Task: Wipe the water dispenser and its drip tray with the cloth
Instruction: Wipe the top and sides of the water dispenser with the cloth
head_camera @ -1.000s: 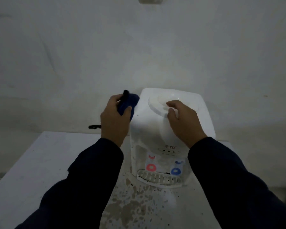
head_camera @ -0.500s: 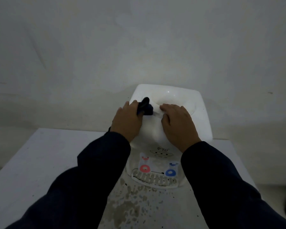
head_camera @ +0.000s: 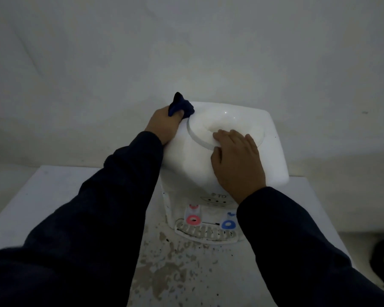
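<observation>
Table [head_camera: 42, 196]: a white top is being used as the stand, and flaked, speckled patches are showing on it in front of the machine.
Left hand [head_camera: 164, 125]: the fingers are being kept closed around a bunched cloth at the back left corner of the machine's top.
Cloth [head_camera: 181, 106]: a dark blue wad is being pressed against the top, just beside the raised ring, with one corner sticking up.
Water dispenser [head_camera: 273, 151]: the white body is being worked on from above, standing on the table close to the wall.
Right hand [head_camera: 237, 160]: the palm is being laid flat on the top with the fingers spread over the ring's near edge; nothing is being gripped, and the body is being steadied.
Drip tray [head_camera: 205, 233]: the slotted tray is sitting at the base in front, below the red and blue taps, and is apparently not yet being wiped.
Step in hand: the top is being wiped, by judgement.
Doing it well: the wad is best being opened flatter, the seam around the ring being followed, and the bracing palm being kept down so the body is not being pushed back.
</observation>
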